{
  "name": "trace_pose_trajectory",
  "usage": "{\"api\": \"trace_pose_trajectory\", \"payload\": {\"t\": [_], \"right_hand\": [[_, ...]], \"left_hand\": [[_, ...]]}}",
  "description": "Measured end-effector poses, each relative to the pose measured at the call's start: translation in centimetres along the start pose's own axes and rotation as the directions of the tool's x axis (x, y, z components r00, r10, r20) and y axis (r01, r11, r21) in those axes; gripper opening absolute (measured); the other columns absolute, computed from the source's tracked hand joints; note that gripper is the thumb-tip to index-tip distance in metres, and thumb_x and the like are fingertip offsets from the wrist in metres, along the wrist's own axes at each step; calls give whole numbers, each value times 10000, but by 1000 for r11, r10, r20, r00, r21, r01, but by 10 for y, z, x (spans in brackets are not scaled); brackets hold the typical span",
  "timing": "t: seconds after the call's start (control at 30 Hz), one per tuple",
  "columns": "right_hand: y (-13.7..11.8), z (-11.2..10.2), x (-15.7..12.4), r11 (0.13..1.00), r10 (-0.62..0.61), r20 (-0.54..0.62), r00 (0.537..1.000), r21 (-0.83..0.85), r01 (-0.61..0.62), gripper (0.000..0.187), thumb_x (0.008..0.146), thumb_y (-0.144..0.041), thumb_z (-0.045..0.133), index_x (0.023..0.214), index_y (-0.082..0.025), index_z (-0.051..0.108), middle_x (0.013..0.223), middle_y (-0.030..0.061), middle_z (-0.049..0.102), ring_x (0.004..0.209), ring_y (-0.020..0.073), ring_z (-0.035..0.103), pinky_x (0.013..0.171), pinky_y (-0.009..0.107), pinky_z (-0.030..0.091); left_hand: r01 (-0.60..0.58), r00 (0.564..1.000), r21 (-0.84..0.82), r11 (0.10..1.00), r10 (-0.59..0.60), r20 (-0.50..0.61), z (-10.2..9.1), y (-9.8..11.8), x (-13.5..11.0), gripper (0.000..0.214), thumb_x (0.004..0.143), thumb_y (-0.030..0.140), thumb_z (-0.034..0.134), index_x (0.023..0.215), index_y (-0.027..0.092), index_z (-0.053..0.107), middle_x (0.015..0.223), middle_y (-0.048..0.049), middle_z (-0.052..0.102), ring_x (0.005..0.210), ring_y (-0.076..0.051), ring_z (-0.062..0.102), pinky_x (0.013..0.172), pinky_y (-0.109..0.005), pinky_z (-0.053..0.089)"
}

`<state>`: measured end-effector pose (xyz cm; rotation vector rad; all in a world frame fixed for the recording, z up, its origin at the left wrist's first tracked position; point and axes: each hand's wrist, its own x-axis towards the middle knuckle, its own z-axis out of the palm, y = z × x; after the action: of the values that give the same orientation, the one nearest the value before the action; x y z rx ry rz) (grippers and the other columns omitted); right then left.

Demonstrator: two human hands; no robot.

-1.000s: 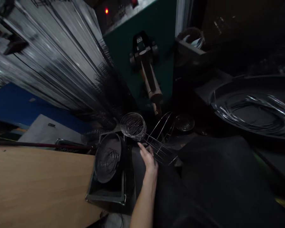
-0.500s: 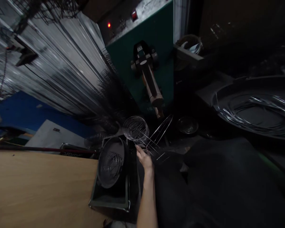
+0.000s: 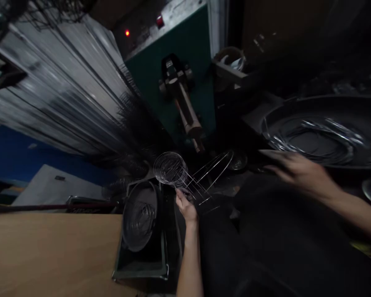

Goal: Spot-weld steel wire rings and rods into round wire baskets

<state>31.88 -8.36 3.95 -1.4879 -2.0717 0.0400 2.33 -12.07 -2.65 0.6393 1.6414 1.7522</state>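
Ideally, the left hand [image 3: 187, 206], pinching the wire frame [image 3: 193, 179] right of the bowl [image 3: 140, 216], should grip firmly so it doesn't twist; the right hand [image 3: 301, 173], near the basin [image 3: 297, 113], is too blurred to tell its grip.

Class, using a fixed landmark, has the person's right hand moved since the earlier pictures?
Yes. Out of view earlier, the right hand now appears by the near rim of the wide basin, apparently having come in from the right.
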Motion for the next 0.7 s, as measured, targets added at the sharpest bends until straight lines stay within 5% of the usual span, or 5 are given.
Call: {"api": "trace_pose_trajectory", "payload": {"t": [0.13, 0.27, 0.4, 0.7], "right_hand": [[-19, 36, 35, 898, -430, 119, 895, -40, 438, 419, 992, -343, 362, 1298, -158, 580, 1220, 104, 624, 942, 219, 582, 729, 317, 506], [-25, 50, 46, 810, -576, 133, 807, -44, 585, 387, 981, -220, 323, 1186, -142, 642, 1061, 114, 673, 900, 201, 579, 699, 297, 492], [-18, 54, 35, 781, -618, 127, 776, -17, 625, 386, 942, -136, 316, 1090, -134, 672, 896, 113, 668, 830, 193, 564, 727, 306, 488], [-14, 60, 23, 860, -511, 128, 850, 72, 506, 348, 955, -187, 355, 1034, -155, 692, 855, 104, 659, 802, 184, 564, 765, 322, 477]], "left_hand": [[-10, 998, -31, 999, 12, 59, 2, 5, -4, 529, 779, 691, 512, 642, 186, 437, 552, 56, 350, 467, -65, 335, 446, -205, 279], [-17, 1000, -108, 994, 14, -24, -2, 8, -1, 539, 735, 684, 575, 630, 186, 395, 566, 65, 334, 486, -50, 317, 460, -190, 277], [25, 1000, -124, 992, -24, 9, -3, 10, 2, 517, 751, 656, 576, 634, 188, 390, 549, 72, 310, 469, -46, 285, 438, -190, 241], [-8, 996, 10, 1000, 7, 85, 6, 13, 6, 523, 738, 662, 583, 633, 174, 429, 563, 63, 357, 492, -46, 334, 477, -195, 298]]}}
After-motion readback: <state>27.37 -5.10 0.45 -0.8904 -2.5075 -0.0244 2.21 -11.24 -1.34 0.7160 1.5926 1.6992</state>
